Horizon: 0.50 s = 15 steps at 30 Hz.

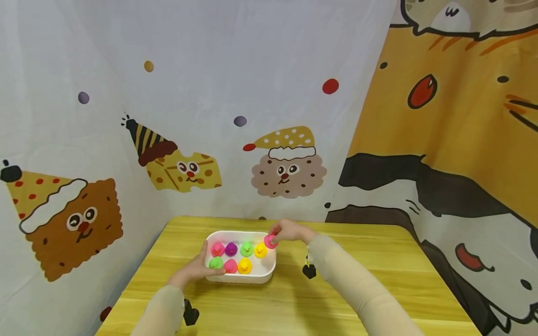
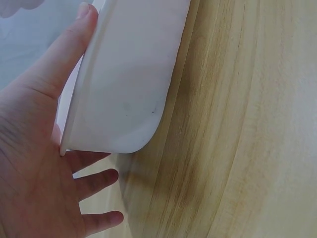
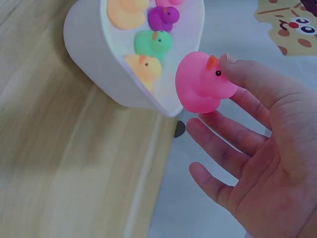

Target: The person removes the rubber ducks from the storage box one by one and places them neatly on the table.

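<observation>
A white plastic box [image 1: 265, 269] stands on the wooden table with several small rubber ducks in it, among them a purple duck [image 1: 231, 249], a green duck [image 1: 246, 249] and a yellow duck [image 1: 245, 266]. My left hand [image 1: 197, 267] holds the box at its front left corner, thumb along the front rim, other fingers by the left end. Over the back right corner, my right hand [image 1: 290, 231] pinches a pink rubber duck [image 3: 200, 83] between thumb and fingers. In the right wrist view this duck hangs beside the rim, its orange beak toward the thumb.
The yellowish wooden table [image 1: 357, 252] reaches out on both sides of the box. A cloth [image 1: 269, 70] printed with cartoon figures hangs behind it. Dark objects [image 1: 309, 271] show beside each wrist.
</observation>
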Motion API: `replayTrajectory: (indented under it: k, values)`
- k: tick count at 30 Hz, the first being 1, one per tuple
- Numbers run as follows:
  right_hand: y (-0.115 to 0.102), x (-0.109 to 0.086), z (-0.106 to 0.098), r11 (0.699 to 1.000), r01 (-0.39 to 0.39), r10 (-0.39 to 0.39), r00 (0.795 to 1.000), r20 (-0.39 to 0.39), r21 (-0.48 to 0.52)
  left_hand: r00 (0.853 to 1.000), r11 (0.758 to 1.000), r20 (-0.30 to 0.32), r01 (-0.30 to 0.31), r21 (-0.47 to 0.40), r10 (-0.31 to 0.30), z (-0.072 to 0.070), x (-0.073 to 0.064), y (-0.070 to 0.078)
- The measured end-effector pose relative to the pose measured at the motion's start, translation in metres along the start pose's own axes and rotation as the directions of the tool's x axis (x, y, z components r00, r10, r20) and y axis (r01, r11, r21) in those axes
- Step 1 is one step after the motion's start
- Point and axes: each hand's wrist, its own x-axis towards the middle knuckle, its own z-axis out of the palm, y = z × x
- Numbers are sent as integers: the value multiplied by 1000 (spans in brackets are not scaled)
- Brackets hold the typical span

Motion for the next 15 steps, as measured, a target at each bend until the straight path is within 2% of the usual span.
replayTrajectory:
  k: [6, 15]
  values:
    - [6, -5, -7, 999, -7, 5, 999, -43, -38, 1000, 1000, 7, -4, 10, 4, 1, 1, -1]
    - [15, -12, -15, 999, 0, -3, 997, -76, -32, 1000, 1000, 10, -9, 12, 9, -1, 2, -3]
